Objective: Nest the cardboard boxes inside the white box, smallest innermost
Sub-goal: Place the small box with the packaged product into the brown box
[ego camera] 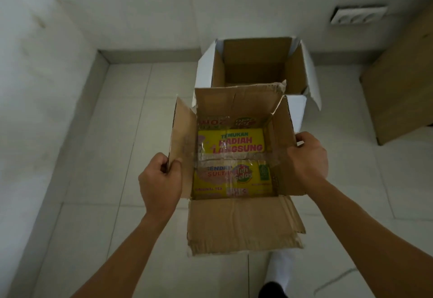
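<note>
I hold an open brown cardboard box (243, 222) in front of me, above the floor, its flaps spread outward. Its inner bottom shows yellow printed panels under clear tape. My left hand (161, 180) grips the left flap. My right hand (307, 157) grips the right wall. Behind it, on the floor by the wall, stands the white box (297, 107), open at the top, brown inside and with nothing visible in it. The held box hides the white box's near left corner.
A tan cardboard piece or box (403, 91) stands at the right. A wall socket plate (356, 15) sits on the back wall. White walls close the left and back sides. My white-socked foot (281, 272) is on the tiled floor below the box.
</note>
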